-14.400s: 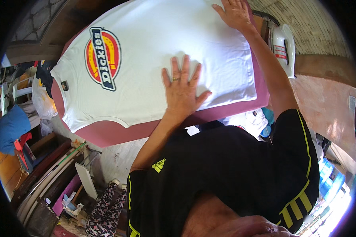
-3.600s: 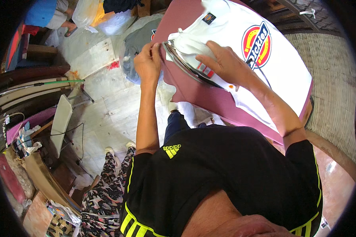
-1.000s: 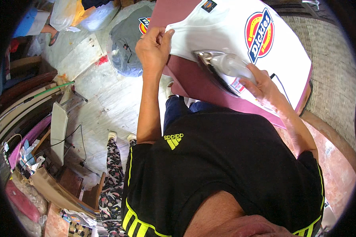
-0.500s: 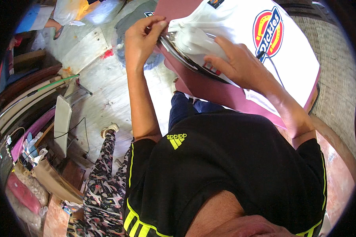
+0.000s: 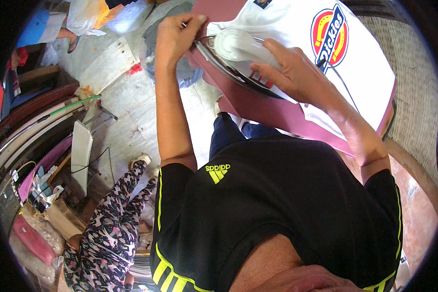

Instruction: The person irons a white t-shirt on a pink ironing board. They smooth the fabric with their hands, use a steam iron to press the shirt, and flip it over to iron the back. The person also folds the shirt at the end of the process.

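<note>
A white T-shirt with a round red, yellow and blue print is spread over a mauve-covered ironing board. My right hand is closed around the white handle of an iron, which rests on the shirt close to the board's near-left edge. The iron's dark cord runs past my right wrist. At the board's left end, my left hand has its fingers pinched at the edge of the shirt, just left of the iron. The pinched cloth is mostly hidden by the fingers.
A person in patterned trousers is close by at lower left. Another person's leg shows at upper left. Stacked boards and a white folding panel stand along the left. Plastic bags lie at the far left.
The iron has tilted or turned slightly in my right hand. My left hand has shifted a little away from me. The person in patterned trousers has moved left and leans lower.
</note>
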Demonstrator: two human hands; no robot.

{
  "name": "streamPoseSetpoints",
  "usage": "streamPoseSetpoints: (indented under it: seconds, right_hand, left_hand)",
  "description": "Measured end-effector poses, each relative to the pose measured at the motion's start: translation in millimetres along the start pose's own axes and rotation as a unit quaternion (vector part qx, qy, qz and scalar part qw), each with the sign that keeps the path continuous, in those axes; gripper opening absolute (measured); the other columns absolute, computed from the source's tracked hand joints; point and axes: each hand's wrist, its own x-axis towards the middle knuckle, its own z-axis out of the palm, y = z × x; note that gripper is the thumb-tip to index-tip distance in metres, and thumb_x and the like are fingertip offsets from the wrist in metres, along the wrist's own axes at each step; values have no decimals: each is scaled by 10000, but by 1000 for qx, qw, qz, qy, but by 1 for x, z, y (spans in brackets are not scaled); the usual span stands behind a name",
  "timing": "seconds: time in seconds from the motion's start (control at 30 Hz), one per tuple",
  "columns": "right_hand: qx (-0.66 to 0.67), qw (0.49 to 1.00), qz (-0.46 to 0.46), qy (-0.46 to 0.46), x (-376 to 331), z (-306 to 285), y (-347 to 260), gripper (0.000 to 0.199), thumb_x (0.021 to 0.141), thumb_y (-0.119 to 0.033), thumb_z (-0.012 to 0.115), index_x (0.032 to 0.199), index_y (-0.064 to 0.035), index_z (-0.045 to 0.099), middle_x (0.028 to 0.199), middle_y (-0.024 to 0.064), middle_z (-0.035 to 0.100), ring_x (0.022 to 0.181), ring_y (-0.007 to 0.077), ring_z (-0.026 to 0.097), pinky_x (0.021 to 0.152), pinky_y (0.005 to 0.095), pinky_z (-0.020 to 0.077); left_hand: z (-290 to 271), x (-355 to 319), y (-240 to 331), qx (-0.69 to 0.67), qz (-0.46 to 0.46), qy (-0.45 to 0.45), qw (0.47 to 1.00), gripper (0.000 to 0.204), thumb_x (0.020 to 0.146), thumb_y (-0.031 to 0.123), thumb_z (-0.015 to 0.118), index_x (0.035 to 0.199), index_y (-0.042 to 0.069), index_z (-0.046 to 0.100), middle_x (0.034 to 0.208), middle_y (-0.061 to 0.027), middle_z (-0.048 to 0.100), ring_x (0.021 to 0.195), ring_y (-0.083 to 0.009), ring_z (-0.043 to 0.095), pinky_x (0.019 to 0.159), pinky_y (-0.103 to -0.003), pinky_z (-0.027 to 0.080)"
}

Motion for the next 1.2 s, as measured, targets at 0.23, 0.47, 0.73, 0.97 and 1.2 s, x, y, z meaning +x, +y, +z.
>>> streamPoseSetpoints:
  seconds: [0.23, 0.47, 0.73, 0.97, 1.2]
  right_hand:
    - [36, 991, 127, 15, -44, -7, -2, 498, 966, -397, 592, 1227, 22, 532, 874, 278, 666, 810, 444, 670, 721, 466, 520]
    - [22, 993, 109, 39, -54, -16, 0, 468, 989, -417, 572, 1176, 12, 550, 754, 237, 657, 703, 337, 693, 648, 426, 508]
    - [-32, 983, 169, 66, -125, -20, 21, 476, 990, -433, 566, 1191, -3, 532, 815, 225, 664, 661, 332, 668, 649, 425, 519]
    - [75, 918, 370, 120, -232, -1, 48, 419, 997, -358, 572, 1179, 16, 519, 828, 202, 671, 717, 285, 682, 662, 400, 535]
    - [253, 778, 435, 376, -295, 24, 79, 344, 1005, -300, 534, 1124, 22, 505, 730, 119, 595, 586, 149, 575, 510, 321, 461]
  left_hand:
    - [20, -50, 30, 165, 69, 142, 974, 343, 849, 383, 720, 802, 43, 704, 754, -165, 648, 679, -334, 616, 615, -422, 462]
    - [35, -44, 30, 239, 181, 228, 926, 185, 816, 282, 740, 799, 101, 705, 793, -124, 619, 751, -341, 583, 658, -462, 437]
    - [109, -90, 44, 170, 268, 106, 942, 416, 937, 145, 532, 1322, -10, 520, 1350, -237, 533, 1267, -449, 461, 1054, -537, 322]
    - [121, -99, 56, 403, 214, 23, 890, 731, 928, 532, 562, 1441, 26, 442, 1545, -236, 325, 1442, -451, 249, 1132, -569, 188]
    - [157, -117, 81, 378, 238, 1, 895, 762, 889, 513, 609, 1484, 83, 405, 1582, -189, 282, 1460, -442, 206, 1149, -585, 150]
